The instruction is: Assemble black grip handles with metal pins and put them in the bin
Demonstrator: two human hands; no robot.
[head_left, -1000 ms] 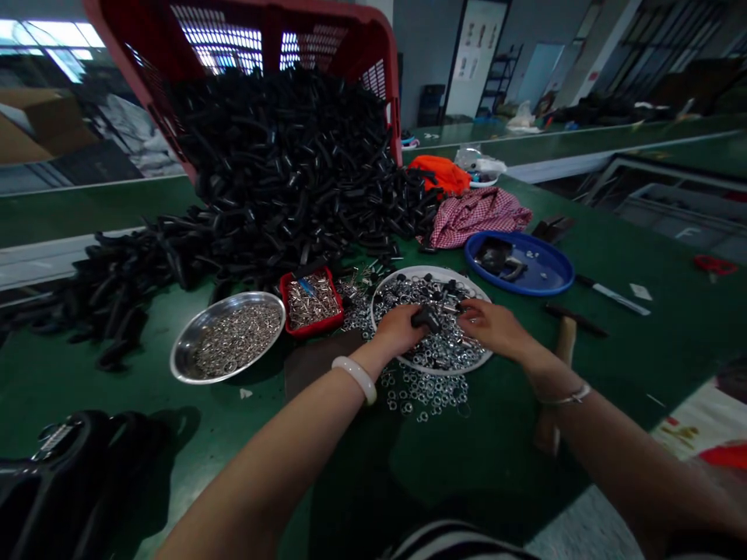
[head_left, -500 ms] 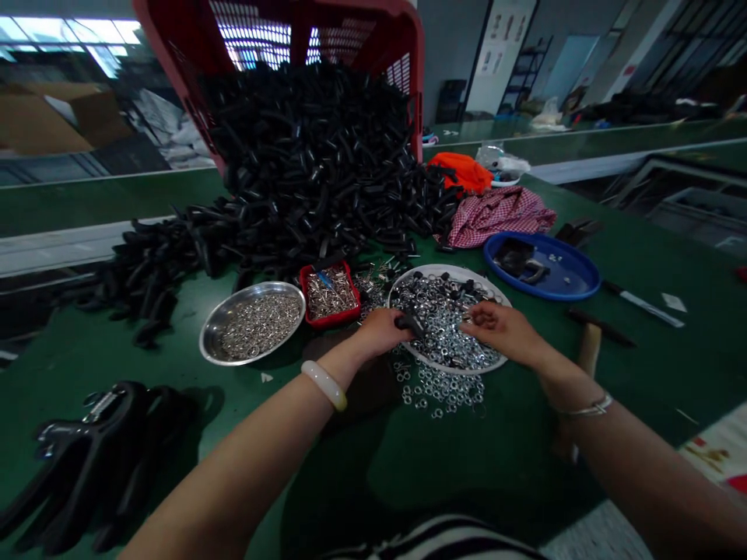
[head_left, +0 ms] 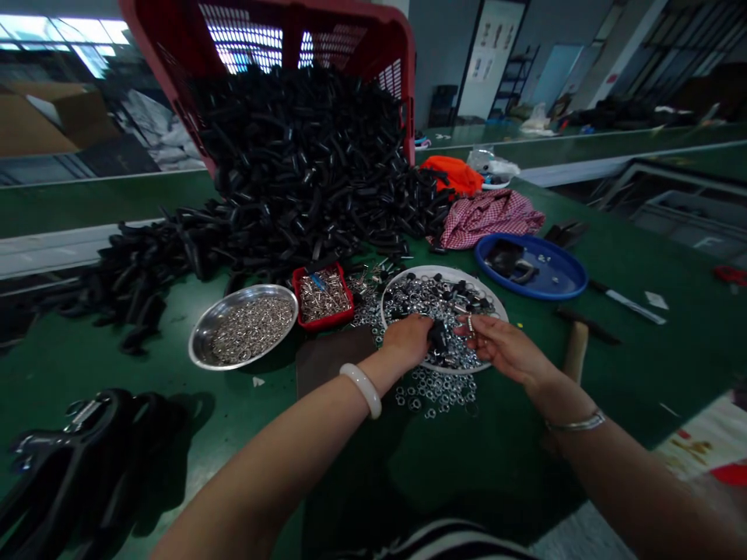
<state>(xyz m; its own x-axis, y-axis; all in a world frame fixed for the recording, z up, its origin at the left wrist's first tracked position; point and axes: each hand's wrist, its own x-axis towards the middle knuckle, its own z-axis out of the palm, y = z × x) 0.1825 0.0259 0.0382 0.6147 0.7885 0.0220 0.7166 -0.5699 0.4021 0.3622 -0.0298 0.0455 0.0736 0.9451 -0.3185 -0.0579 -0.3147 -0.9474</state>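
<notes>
My left hand [head_left: 408,340] is closed around a small black plastic part [head_left: 437,336], above the right half of a round white tray [head_left: 383,313]. Close by on the right, my right hand [head_left: 506,348] pinches a small metal spring [head_left: 470,325] between thumb and fingertips, just apart from the black part. The tray holds a heap of shiny rings, nuts and some black pieces. Loose nuts [head_left: 437,387] lie on the green table along its near edge. A brown pad [head_left: 327,359] shows beside my left forearm.
A red crate [head_left: 156,74] lies tipped, spilling black handles [head_left: 303,155]. A steel bowl [head_left: 197,342] and red box [head_left: 327,321] hold small metal pieces. To the right are a blue tray [head_left: 560,272], a knife [head_left: 636,306] and a hammer [head_left: 576,350]. Black assembled handles [head_left: 70,474] lie front left.
My left hand has moved right with the black part, towards my right hand. My right hand has risen slightly off the pile, and a spring now shows in its fingertips. The view has shifted slightly.
</notes>
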